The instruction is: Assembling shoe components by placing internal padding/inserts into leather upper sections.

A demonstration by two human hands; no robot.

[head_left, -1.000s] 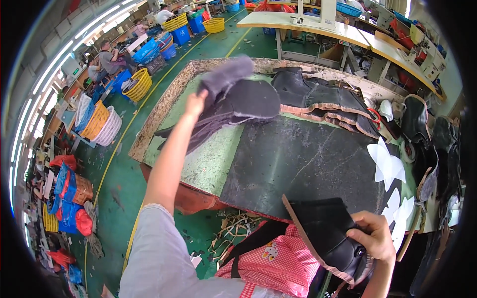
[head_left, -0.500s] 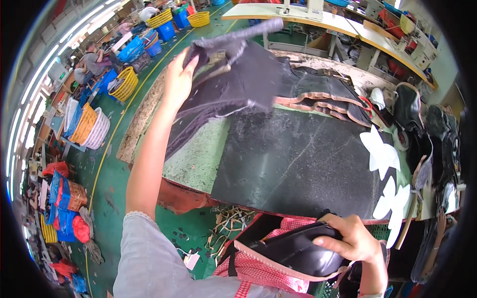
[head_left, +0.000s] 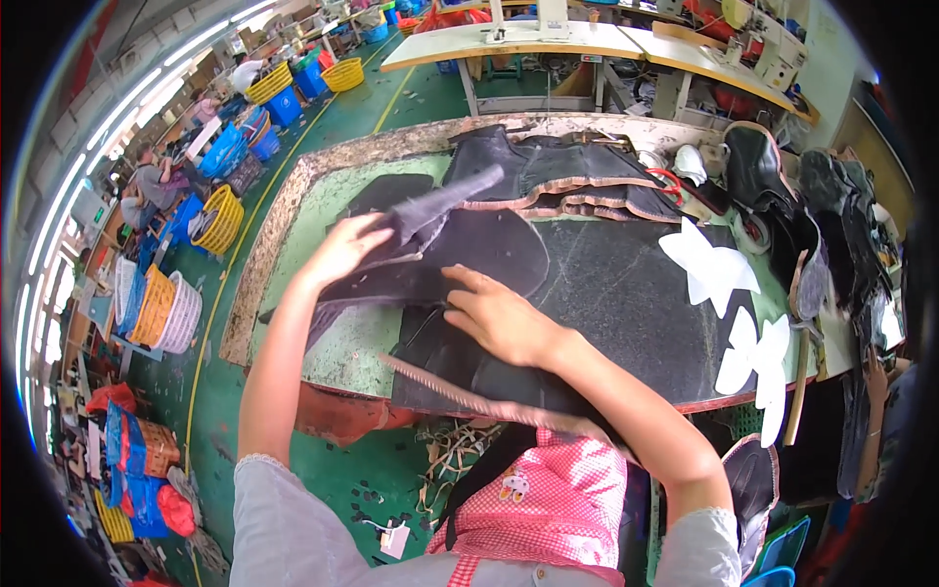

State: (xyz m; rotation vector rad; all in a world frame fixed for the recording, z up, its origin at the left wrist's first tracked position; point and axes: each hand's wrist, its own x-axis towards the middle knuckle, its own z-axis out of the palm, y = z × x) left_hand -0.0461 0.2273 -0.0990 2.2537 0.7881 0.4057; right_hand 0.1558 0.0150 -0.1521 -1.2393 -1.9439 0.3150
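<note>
My left hand (head_left: 344, 250) is closed on the edge of a dark grey, limp sheet piece (head_left: 489, 249), which lies spread over the left part of the bench, with a narrow flap sticking up. My right hand (head_left: 504, 321), fingers apart, rests at the lower edge of that sheet. Under this hand and forearm lies a black leather piece (head_left: 533, 389) with a pinkish-tan notched edge, partly hidden and slightly blurred. Beneath both, a black mat (head_left: 626, 303) covers much of the green bench top (head_left: 342, 354).
Stacked black leather pieces (head_left: 577, 171) lie along the bench's back. White petal-shaped pieces (head_left: 706, 269) lie at the right, near red-handled scissors (head_left: 667, 182) and hanging black leather pieces (head_left: 758, 171). A sewing table (head_left: 518, 39) stands behind; baskets (head_left: 176, 313) line the left floor.
My left hand has lowered the dark sheet onto the bench. My right hand has moved from my lap up and left over the bench, and the black leather piece now lies there too.
</note>
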